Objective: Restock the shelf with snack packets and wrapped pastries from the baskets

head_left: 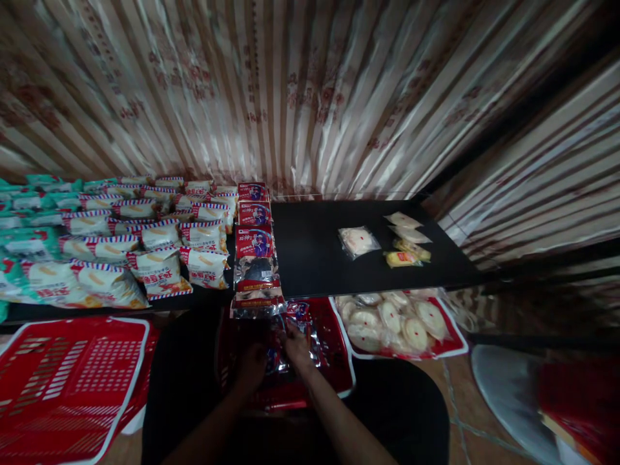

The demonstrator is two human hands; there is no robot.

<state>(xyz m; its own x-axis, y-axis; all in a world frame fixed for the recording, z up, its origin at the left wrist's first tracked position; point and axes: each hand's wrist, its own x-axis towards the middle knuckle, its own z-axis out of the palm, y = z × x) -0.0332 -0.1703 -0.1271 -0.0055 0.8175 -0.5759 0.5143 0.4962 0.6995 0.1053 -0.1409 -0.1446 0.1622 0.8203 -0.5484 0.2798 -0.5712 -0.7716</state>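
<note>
Both my hands reach into a red basket (334, 361) on my lap, below the front edge of a black shelf (314, 252). My left hand (252, 368) and my right hand (296, 345) are closed on a shiny red-and-blue snack packet (278, 352) inside the basket. Just above my hands, a column of the same red-and-blue packets (254, 248) runs up the shelf from front to back. The lowest packet (256, 300) overhangs the shelf's front edge.
Rows of white, blue-striped bread packets (145, 236) and green packets (24, 219) fill the shelf's left. A round pastry packet (357, 241) and small yellow packets (407, 248) lie at right. A red basket of round pastries (397, 320) sits right, another red basket (72, 381) left. Striped curtain behind.
</note>
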